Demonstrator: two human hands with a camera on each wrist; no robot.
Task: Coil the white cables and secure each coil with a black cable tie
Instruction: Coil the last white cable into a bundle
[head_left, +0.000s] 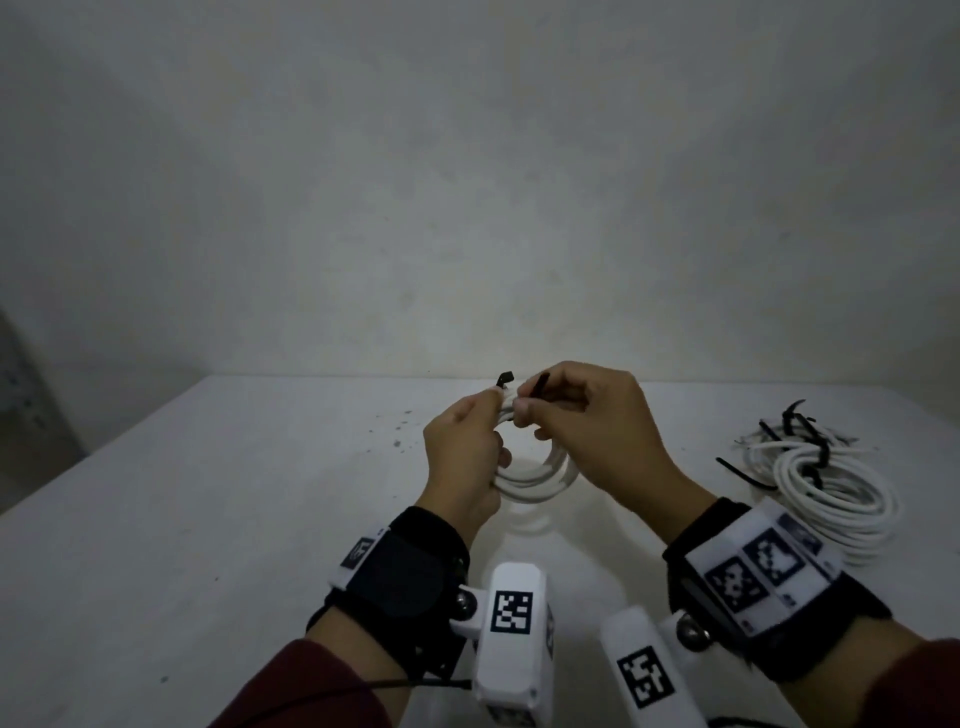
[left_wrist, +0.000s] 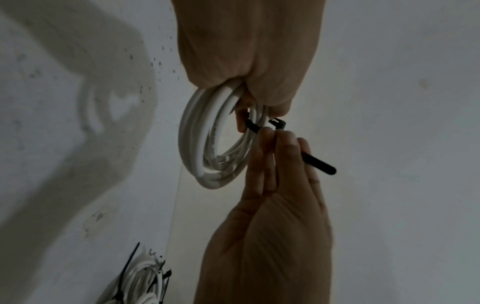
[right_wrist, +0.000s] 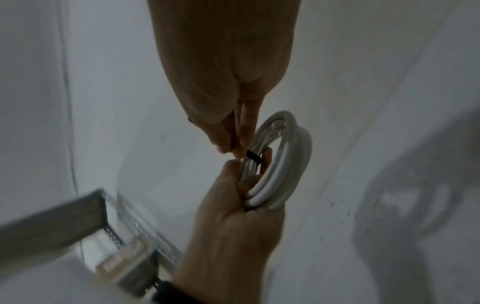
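A small white cable coil (head_left: 535, 478) is held above the table in front of me. My left hand (head_left: 493, 415) grips its upper left side, fingers curled round the strands (right_wrist: 283, 164). A black cable tie (head_left: 537, 387) wraps the strands at the top of the coil, and my right hand (head_left: 527, 402) pinches it between thumb and fingers. The tie's head (left_wrist: 276, 123) pokes out beside the left thumb, while its tail (left_wrist: 319, 164) sticks out past the right fingers (left_wrist: 285, 139). In the right wrist view the tie (right_wrist: 253, 157) crosses the coil just below my right fingertips (right_wrist: 244, 142).
A pile of coiled white cables (head_left: 826, 488) bound with black ties lies on the table (head_left: 208, 519) at the right; a loose black tie (head_left: 743, 475) lies beside it. A grey wall stands behind the table. A metal shelf rack (right_wrist: 64, 222) stands at the far left.
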